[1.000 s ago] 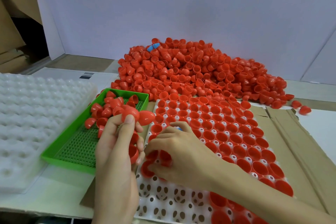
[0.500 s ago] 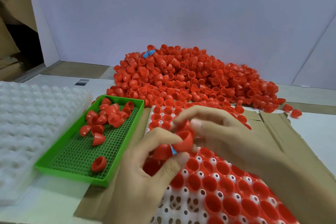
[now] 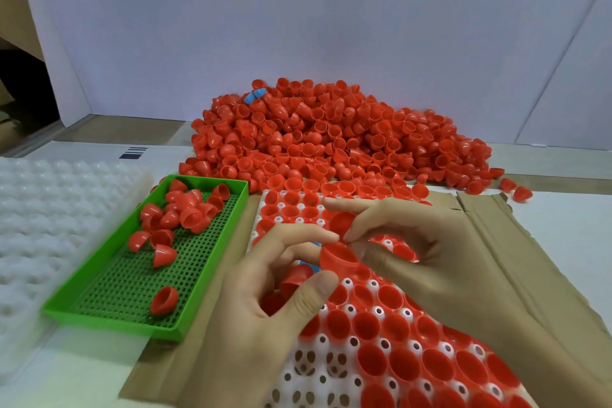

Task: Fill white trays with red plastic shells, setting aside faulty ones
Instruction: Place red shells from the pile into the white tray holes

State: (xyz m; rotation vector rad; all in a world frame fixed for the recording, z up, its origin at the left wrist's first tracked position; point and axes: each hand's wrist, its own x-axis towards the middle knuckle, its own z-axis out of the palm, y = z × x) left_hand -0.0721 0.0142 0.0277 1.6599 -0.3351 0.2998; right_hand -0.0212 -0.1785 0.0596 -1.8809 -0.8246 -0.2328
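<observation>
A white tray [image 3: 316, 371] with round holes lies in front of me, most of its holes filled with red shells [image 3: 371, 325], mouths up. My left hand [image 3: 265, 315] cups several red shells [image 3: 294, 280] in its palm, thumb and fingers curled round them. My right hand [image 3: 414, 252] pinches one red shell [image 3: 337, 257] between thumb and forefinger, just above the tray and against my left fingertips. Behind the tray rises a big heap of loose red shells [image 3: 331, 139].
A green perforated tray [image 3: 109, 315] left of the white tray holds several set-aside shells [image 3: 178, 212]. A stack of white trays [image 3: 43, 225] lies at far left. Brown cardboard [image 3: 496, 242] sits under the tray. A blue piece [image 3: 255, 95] lies on the heap.
Both hands have lifted off the tray's near rows and met above its middle. My right hand now pinches a single shell taken from the left hand's handful. The view has tilted up.
</observation>
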